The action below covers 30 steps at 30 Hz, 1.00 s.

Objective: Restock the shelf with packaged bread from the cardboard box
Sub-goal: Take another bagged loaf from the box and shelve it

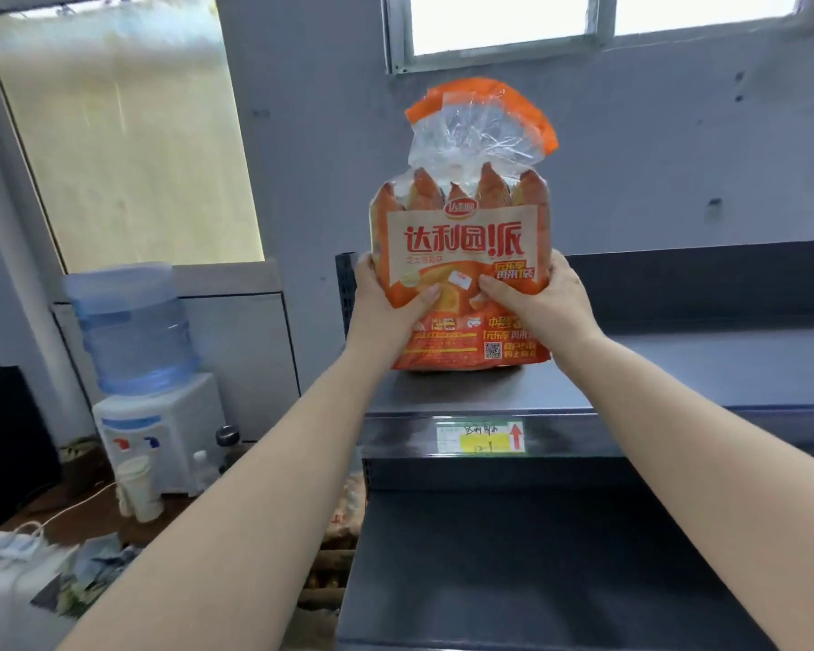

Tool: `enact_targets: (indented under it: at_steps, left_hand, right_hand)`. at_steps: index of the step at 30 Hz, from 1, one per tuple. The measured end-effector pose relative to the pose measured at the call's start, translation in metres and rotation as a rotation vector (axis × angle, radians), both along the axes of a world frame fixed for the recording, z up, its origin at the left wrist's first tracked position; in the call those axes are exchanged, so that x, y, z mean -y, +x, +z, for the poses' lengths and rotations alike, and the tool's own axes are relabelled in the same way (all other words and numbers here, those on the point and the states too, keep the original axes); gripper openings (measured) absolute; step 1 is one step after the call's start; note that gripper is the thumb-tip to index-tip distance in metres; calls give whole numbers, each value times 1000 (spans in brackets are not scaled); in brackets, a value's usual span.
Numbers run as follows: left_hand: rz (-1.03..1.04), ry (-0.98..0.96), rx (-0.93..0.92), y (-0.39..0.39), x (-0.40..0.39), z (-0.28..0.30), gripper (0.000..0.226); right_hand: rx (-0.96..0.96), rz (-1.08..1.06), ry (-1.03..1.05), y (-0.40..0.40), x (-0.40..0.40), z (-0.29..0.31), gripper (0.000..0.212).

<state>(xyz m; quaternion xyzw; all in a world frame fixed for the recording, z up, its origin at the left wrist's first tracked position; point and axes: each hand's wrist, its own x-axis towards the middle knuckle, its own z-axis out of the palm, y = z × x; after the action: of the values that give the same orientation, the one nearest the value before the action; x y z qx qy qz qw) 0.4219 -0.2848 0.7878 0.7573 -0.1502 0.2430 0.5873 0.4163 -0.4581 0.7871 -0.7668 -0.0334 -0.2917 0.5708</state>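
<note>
- Bread bag (461,256): orange, upright, long axis vertical, crimped clear top toward 12 o'clock, printed face toward the camera; base at the left end of the top shelf (677,364), whether resting on it is unclear.
- Left hand (386,303) grasps the bag's lower left edge, thumb across the front; right hand (536,298) grasps the lower right edge likewise.
- Fingers behind the bag are hidden.
- Price label (482,438) at 6 o'clock of the bag, handwriting illegible.
- Water dispenser (146,368) at 9 o'clock, with paper cups (137,491) before it.
</note>
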Motion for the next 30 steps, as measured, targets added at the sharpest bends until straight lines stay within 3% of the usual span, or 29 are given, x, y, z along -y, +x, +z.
enact_targets:
  at_steps: [5,9,11,13,15,17,20,22,24,30]
  left_hand:
    - [-11,91,-140,39,23,-39,74]
    - [42,110,-178,47,24,-50,73]
    - [49,129,-193,48,21,-46,74]
    - [92,168,-179,44,18,-42,78]
    - [212,267,-93,32,11,-38,80]
    - [383,474,102,16,-3,-33,72]
    - [546,850,392,-15,-40,-31,47]
    - [599,1069,476,-35,-76,-41,34]
    - [631,1220,403,-59,-116,-60,29]
    - [759,1387,-248,-169,-230,-143,31]
  right_hand:
    - [-132,-4,-98,31,31,-33,66]
    - [-219,57,-112,42,40,-42,74]
    - [-197,-8,-140,42,38,-35,88]
    - [-45,-208,-175,35,31,-30,97]
    - [242,-344,-187,20,20,-25,77]
    - [421,-311,-272,6,2,-21,52]
    - [541,-174,-530,-10,-37,-25,29]
    - [565,-63,-731,-19,-71,-34,24]
    - [466,91,-938,-32,-112,-49,24]
    - [305,482,-1289,-86,-251,-137,31]
